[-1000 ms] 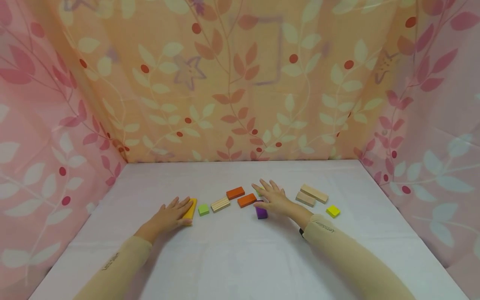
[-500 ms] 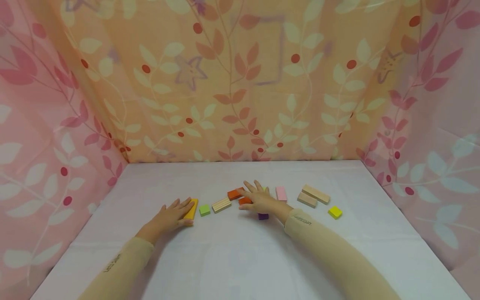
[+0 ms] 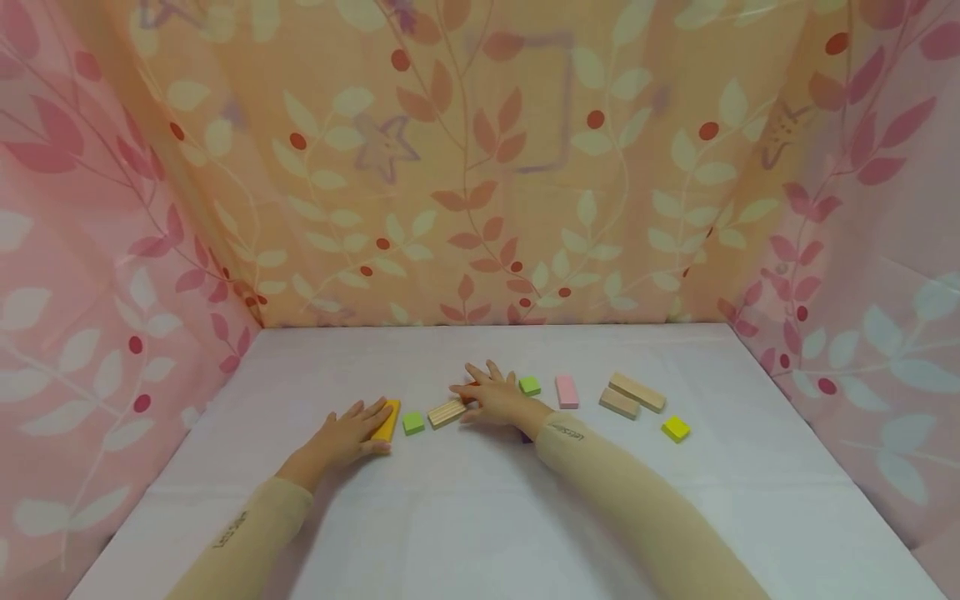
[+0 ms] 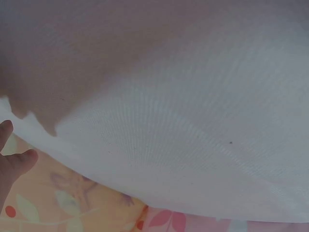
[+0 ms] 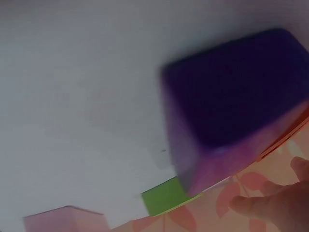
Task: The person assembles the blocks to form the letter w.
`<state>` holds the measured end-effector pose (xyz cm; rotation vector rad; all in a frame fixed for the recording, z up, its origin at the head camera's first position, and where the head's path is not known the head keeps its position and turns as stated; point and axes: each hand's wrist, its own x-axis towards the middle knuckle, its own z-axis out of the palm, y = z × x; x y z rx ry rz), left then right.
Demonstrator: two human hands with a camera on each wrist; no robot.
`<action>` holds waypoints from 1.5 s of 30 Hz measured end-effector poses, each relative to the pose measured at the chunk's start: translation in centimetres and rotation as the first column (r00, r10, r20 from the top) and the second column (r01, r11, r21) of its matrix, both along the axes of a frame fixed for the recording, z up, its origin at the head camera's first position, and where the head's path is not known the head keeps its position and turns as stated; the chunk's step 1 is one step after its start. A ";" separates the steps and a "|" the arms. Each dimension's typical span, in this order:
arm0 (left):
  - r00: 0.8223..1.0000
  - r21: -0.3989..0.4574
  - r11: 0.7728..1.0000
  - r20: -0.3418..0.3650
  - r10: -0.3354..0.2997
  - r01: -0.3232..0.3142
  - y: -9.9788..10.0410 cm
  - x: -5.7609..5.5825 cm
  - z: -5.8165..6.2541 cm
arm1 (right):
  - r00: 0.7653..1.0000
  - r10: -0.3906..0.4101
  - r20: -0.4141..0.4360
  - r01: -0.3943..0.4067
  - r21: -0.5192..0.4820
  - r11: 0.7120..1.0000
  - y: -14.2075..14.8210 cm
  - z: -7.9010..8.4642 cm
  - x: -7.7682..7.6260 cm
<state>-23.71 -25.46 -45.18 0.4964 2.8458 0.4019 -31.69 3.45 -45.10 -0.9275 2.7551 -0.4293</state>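
On the white bench (image 3: 405, 517), a long yellow-orange block (image 3: 387, 421) lies right at the left grip (image 3: 350, 433), with the fingers on top of it and the thumb by its near end. The left grip is flat and wide, its fingers nearly straight, not curled round the block. Just beside that block is a little green block (image 3: 413, 423), then a stripy wood block (image 3: 447, 414).

The right grip (image 3: 495, 400) is spread wide too, with nothing held that I can see. Bits of a red block (image 3: 467, 400) peek out from under its fingers; I cannot tell if they touch. A purple block (image 5: 236, 92) sits under the wrist, big and close in the right wrist view.

Past the right grip are another green block (image 3: 530, 386) and a pink block (image 3: 567, 392). Farther right lie two plain wood blocks (image 3: 636, 392), side by side, and a bright yellow block (image 3: 676, 429).
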 end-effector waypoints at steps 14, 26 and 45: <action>1.000 0.014 1.000 0.008 0.018 -0.018 0.0 0.0 -0.1 | 1.000 0.005 -0.026 -0.005 -0.014 1.000 -1.7 -0.1 -0.6; 1.000 0.021 0.999 0.018 0.025 -0.025 -0.1 -0.1 -0.2 | 0.949 0.026 0.315 0.123 -0.444 0.888 -1.6 1.4 -1.6; 0.999 0.008 0.999 0.031 0.036 -0.037 -0.3 -0.5 -0.8 | 0.904 -0.009 0.427 0.160 -0.318 0.934 -5.3 1.1 -1.5</action>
